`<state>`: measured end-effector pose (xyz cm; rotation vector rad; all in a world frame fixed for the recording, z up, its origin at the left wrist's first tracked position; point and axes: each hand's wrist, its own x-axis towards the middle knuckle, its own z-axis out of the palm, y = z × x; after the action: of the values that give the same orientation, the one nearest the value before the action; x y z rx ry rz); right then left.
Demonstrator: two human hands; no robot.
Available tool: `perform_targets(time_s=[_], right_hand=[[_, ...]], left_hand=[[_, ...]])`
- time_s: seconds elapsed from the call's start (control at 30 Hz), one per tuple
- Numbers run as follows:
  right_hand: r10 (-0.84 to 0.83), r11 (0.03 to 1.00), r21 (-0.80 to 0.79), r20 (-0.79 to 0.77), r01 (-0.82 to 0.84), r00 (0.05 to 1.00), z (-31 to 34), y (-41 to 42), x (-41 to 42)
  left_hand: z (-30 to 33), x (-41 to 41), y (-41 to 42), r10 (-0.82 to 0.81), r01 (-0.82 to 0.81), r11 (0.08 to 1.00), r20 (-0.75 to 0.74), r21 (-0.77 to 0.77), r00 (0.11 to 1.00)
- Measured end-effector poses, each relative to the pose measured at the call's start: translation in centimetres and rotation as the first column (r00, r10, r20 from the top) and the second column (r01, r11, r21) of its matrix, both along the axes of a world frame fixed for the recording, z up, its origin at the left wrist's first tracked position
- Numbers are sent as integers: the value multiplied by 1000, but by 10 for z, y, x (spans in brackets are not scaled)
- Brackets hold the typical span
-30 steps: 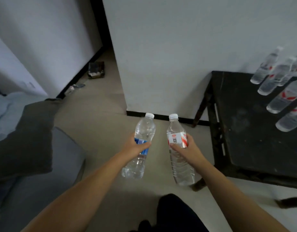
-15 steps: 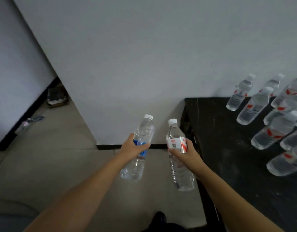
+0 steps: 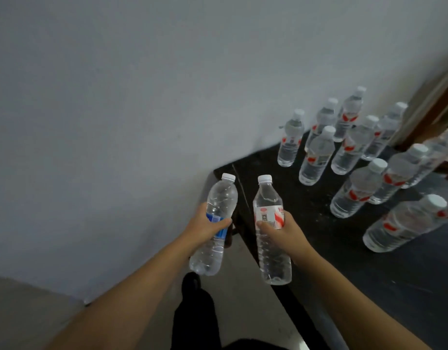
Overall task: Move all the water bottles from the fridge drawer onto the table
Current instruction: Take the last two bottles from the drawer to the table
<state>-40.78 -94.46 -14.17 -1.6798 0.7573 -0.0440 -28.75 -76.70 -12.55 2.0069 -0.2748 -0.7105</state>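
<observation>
My left hand (image 3: 205, 227) grips a clear water bottle with a blue label (image 3: 221, 198) around its middle, held upright just left of the table's corner. My right hand (image 3: 284, 234) grips a second bottle with a red and white label (image 3: 268, 198), upright over the table's near-left edge. The black table (image 3: 306, 223) stretches to the right. Several red-labelled water bottles (image 3: 317, 156) stand on it in a loose cluster at the back and right. The fridge drawer is out of view.
A white wall (image 3: 142, 97) rises directly behind the table and to the left. Beige floor (image 3: 243, 286) shows below the table's edge, with my dark trouser leg (image 3: 195, 311) at the bottom. A brown door frame (image 3: 434, 102) stands at the far right.
The view has swung right and closer to the table, so more standing bottles show. Both hands, still holding their bottles, have come up to the table's left corner.
</observation>
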Motion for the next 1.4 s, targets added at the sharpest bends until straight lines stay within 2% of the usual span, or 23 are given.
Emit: perform_targets(time_s=[0.17, 0.2, 0.4, 0.53, 0.67, 0.9, 1.03, 1.4], right_hand=[[-201, 979, -34, -37, 200, 979, 4, -28, 40], [-282, 959, -22, -50, 281, 958, 0, -37, 50], [-430, 900, -74, 16, 430, 903, -3, -58, 91], [-572, 804, -120, 108, 582, 813, 7, -49, 122], [-712, 682, -69, 165, 728, 683, 3, -39, 144], [-798, 587, -92, 103, 805, 594, -27, -24, 153], [-815, 566, -76, 95, 821, 571, -32, -27, 151], [-768, 633, -79, 57, 770, 638, -31, -32, 145]], left_hand=[[-1, 79, -56, -213, 213, 977, -31, -9, 977], [-3, 102, -74, -294, 294, 956, -33, -1, 955], [4, 172, -134, -452, 451, 890, 9, -59, 892], [3, 200, -161, -527, 524, 838, 20, -154, 849], [-13, 218, -178, -582, 578, 791, 45, -199, 812], [-45, 224, -184, -600, 578, 790, -63, -203, 798], [-48, 221, -184, -637, 615, 758, -40, -215, 770], [-45, 220, -185, -665, 644, 740, -64, -193, 744]])
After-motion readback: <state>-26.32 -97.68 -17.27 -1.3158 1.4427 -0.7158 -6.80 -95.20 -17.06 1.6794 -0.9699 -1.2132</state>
